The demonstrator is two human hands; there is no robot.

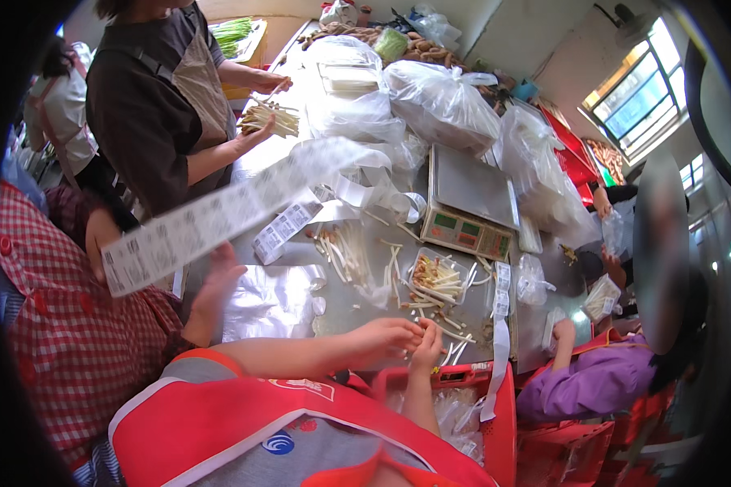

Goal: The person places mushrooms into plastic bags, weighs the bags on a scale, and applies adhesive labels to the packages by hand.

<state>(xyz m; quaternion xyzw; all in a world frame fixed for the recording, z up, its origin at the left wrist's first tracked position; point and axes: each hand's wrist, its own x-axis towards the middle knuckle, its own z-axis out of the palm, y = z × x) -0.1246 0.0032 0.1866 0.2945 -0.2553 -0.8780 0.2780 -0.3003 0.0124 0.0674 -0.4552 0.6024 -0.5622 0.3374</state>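
Note:
My left hand [388,338] reaches across from the left with its fingertips close to my right hand [428,346], just above the table's near edge. Both hands have partly curled fingers, and whether something small lies between them cannot be told. Beyond them a clear plastic tray [440,277] holds pale stalks with brownish tips. Loose stalks [396,274] lie around the tray, and a heap of longer ones [343,252] lies to its left. A strip of printed labels [502,316] hangs over the table's edge beside my right hand.
A digital scale [472,201] stands behind the tray. Stacked clear bags [272,301] lie left. A red crate [499,438] with packed bags is below my hands. A co-worker at left handles a long label strip [219,213]; another holds a stalk bundle [271,120]. Large filled bags [441,103] stand behind.

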